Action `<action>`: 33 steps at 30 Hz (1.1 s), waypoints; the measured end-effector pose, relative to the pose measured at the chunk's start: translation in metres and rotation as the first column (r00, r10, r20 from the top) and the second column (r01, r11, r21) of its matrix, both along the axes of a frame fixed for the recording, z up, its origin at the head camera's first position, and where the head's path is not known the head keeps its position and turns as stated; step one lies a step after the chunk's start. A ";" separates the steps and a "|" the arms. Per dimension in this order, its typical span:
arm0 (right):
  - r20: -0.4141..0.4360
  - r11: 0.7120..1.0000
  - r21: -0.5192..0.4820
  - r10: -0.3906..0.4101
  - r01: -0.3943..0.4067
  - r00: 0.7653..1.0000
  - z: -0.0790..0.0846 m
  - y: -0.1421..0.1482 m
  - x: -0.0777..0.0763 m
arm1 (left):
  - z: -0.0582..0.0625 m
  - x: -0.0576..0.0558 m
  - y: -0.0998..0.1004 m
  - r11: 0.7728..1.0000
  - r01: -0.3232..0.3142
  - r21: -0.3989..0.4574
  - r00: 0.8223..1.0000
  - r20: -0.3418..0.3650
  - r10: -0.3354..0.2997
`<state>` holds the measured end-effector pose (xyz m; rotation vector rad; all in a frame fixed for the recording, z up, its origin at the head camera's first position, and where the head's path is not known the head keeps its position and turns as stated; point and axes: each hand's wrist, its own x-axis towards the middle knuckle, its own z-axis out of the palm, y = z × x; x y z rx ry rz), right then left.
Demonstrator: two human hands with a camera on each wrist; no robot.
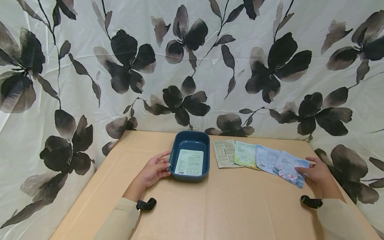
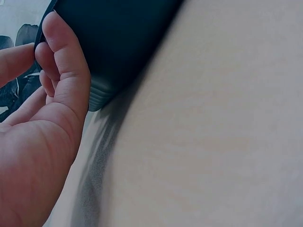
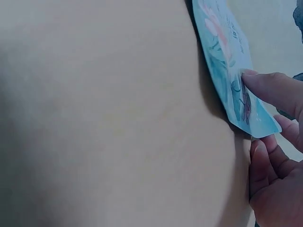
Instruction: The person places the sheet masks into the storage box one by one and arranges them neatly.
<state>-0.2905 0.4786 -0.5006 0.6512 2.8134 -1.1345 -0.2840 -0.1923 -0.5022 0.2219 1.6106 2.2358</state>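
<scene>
A deep blue rectangular plastic tray (image 1: 189, 136) stands at the back middle of the table, with a pale green printed packet (image 1: 189, 162) lying flat inside. My left hand (image 1: 155, 170) holds the tray by its left side, thumb and fingers at the rim; the left wrist view shows the tray's dark outer wall (image 2: 113, 38) close up. At the right end of a row of packets, my right hand (image 1: 318, 173) pinches the corner of a blue packet with pink flowers (image 1: 290, 168). Its thumb lies on the printed face, with other fingers below the edge.
Left of the held packet, overlapping in a row, lie a light blue packet (image 1: 266, 158), a green packet with yellow flowers (image 1: 246, 154) and a grey-green text-covered packet (image 1: 223, 154). A floral cloth (image 1: 228, 76) hangs behind the tan table (image 1: 234, 206).
</scene>
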 end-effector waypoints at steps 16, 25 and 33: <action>0.020 0.999 0.042 0.010 -0.010 1.000 0.008 -0.006 0.008 | -0.001 0.000 -0.002 1.000 -0.003 0.001 1.000 0.003 0.003; -0.008 1.000 0.023 0.000 0.000 1.000 0.009 -0.006 0.014 | 0.000 0.001 -0.001 1.000 0.001 -0.004 1.000 0.002 -0.001; -0.035 0.999 0.033 0.009 -0.008 0.999 0.007 -0.006 0.016 | 0.001 0.002 -0.001 1.000 0.001 -0.003 1.000 0.001 -0.001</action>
